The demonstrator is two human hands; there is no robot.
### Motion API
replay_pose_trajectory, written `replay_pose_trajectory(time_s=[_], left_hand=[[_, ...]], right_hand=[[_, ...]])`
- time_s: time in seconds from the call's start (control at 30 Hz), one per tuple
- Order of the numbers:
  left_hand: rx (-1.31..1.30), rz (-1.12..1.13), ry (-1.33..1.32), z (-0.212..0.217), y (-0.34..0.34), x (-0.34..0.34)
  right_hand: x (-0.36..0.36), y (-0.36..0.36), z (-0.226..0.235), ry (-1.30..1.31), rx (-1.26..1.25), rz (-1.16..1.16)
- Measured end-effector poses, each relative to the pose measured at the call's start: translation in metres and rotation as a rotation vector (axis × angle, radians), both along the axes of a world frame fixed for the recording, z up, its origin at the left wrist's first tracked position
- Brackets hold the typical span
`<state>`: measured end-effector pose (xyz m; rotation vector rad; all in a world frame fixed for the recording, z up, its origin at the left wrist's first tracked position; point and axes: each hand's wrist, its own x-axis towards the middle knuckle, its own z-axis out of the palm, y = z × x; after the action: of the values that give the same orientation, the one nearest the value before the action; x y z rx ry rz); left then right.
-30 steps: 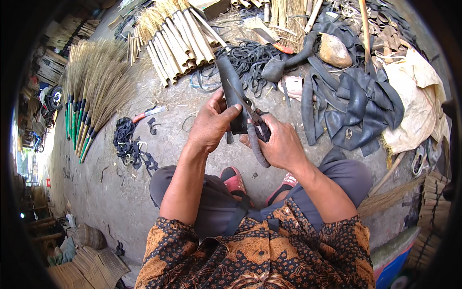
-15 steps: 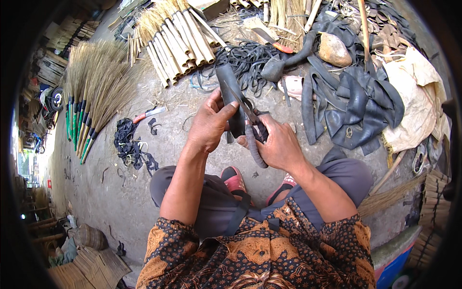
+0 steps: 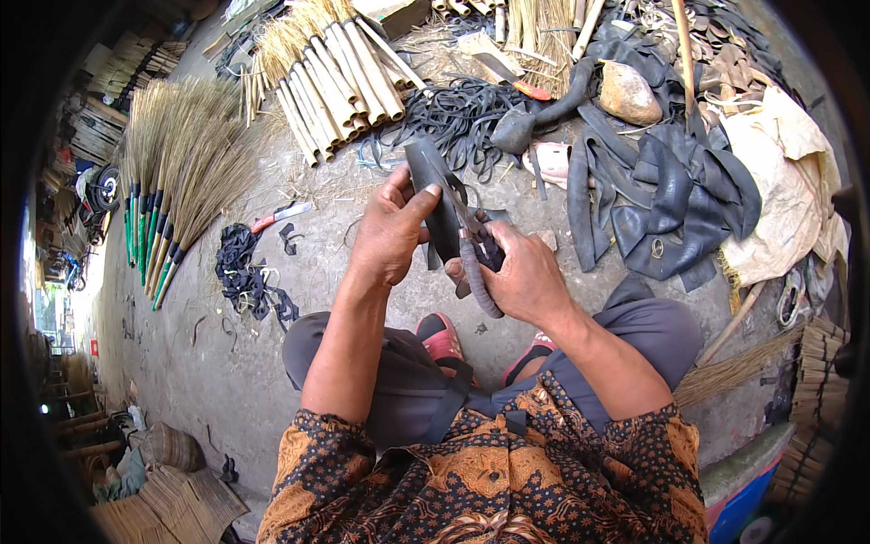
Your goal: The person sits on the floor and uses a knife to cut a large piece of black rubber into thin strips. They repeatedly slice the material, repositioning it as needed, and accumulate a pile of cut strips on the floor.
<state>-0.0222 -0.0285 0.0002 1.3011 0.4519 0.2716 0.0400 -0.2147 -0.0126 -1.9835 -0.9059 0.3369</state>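
Note:
My left hand [image 3: 391, 227] pinches a strip of black rubber sheet [image 3: 424, 165] between thumb and fingers, in front of my knees. Wrapped round the handles of a pair of large scissors [image 3: 473, 263] is my right hand [image 3: 526, 272]. The dark blades point up and to the left, lying along the rubber by my left thumb. Part of the rubber hangs below the blades, and a loose edge curls out to their right. The fingers of my right hand are partly hidden behind the grips.
Thin black rubber strips [image 3: 462, 113] lie tangled ahead, beside a bundle of bamboo-handled brooms [image 3: 335, 82]. Rubber sheets [image 3: 666, 199] are heaped to the right, near a stone [image 3: 630, 93]. Finished-looking brooms [image 3: 172, 181], a knife [image 3: 281, 216] and dark scraps [image 3: 243, 267] lie left.
The upper end of the rubber strip has tilted and dropped slightly. The scissors have shifted a little against it, and more rubber shows below the blades. Both hands keep their hold.

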Motion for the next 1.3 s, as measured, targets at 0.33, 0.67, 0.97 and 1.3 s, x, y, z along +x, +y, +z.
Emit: replay_pose_trajectory(time_s=[0.33,0.67,0.97,1.3], left_hand=[[0.004,-0.073,0.047,-0.003,-0.007,0.0],[0.032,-0.229,0.019,0.003,-0.012,-0.006],[0.036,-0.261,0.057,0.003,-0.007,-0.007],[-0.026,-0.139,0.091,-0.004,-0.004,-0.005]], right_hand=[[0.003,-0.004,-0.002,0.01,-0.078,-0.034],[0.005,-0.004,0.003,0.093,-0.102,-0.074],[0.005,-0.003,-0.011,0.189,0.092,-0.038],[0.004,-0.003,-0.012,0.391,0.23,0.0]])
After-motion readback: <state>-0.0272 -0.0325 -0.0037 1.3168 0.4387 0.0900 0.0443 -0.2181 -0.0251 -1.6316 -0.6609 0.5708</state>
